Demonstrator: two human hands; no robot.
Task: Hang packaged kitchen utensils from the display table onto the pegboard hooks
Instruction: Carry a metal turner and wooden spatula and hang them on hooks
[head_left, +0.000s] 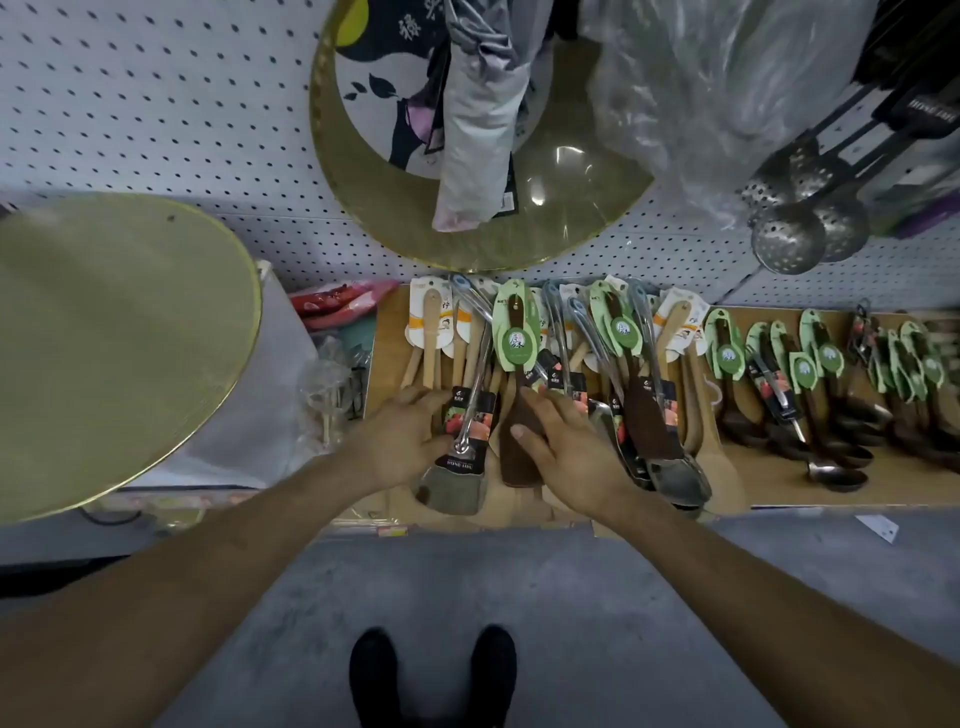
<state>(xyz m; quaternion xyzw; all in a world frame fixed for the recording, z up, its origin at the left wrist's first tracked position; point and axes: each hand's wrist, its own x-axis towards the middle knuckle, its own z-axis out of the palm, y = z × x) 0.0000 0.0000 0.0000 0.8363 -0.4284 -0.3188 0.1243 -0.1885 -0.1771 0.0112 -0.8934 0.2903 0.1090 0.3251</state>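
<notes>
A pile of packaged utensils lies on the wooden display table: light wooden spatulas, dark wooden turners with green cards and steel turners with black cards. My left hand rests flat on the pile's left side, fingers spread, touching the steel turner's card. My right hand lies over a dark wooden turner, thumb on its blade, fingers apart. Neither hand has closed around anything. The white pegboard rises behind the table.
A large round gold-rimmed board sits at the left, another leans on the pegboard. Perforated steel ladles hang at the right. More green-carded dark spoons lie on the table's right part. Plastic-wrapped goods hang above. My shoes stand on grey floor.
</notes>
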